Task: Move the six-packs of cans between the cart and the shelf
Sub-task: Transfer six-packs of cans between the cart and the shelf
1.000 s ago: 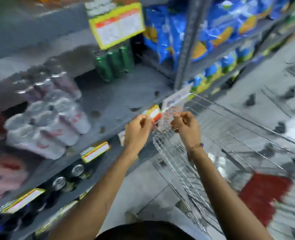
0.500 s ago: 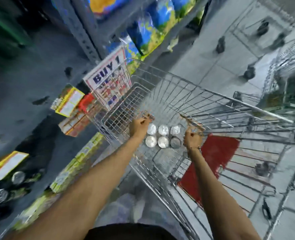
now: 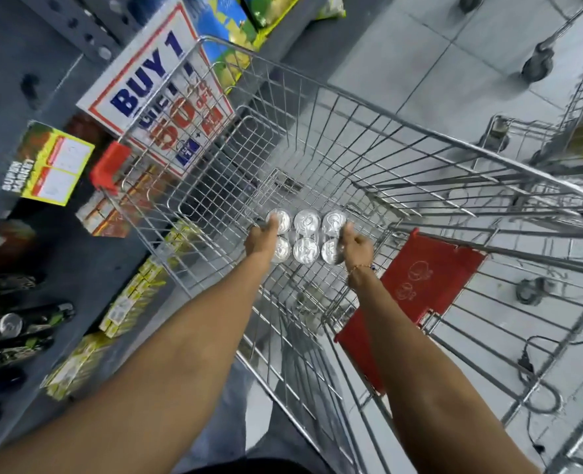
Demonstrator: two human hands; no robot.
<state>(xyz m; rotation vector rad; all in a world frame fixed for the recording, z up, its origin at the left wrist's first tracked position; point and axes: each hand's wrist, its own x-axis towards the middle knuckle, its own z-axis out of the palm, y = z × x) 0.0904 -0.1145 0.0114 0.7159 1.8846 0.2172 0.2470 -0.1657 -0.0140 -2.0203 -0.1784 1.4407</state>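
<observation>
Deep inside the wire cart [image 3: 317,97], both hands reach down to a six-pack of cans [image 3: 306,236] standing upright on the basket floor. The left hand [image 3: 261,238] presses against the pack's left side, its thumb lying over the rim of the far-left can. The right hand [image 3: 357,246] cups the pack's right side with fingers loosely curled, a thin beaded bracelet [image 3: 360,268] at the wrist. Whether either hand grips firmly or merely rests against the cans cannot be told.

Compared with half a second ago, the hands have sunk lower into the cart and the pack now sits between them rather than beyond their knuckles; the view has also tilted further downward.

Six round silver tops with pull tabs show in two rows of three. Thin bright steel rods form the cart's grid, and a red plastic flap [image 3: 427,271] lies just right of the pack. Left of the cart, a "BUY 1" sign [image 3: 153,80] hangs on the grey metal shelf [image 3: 26,63].
</observation>
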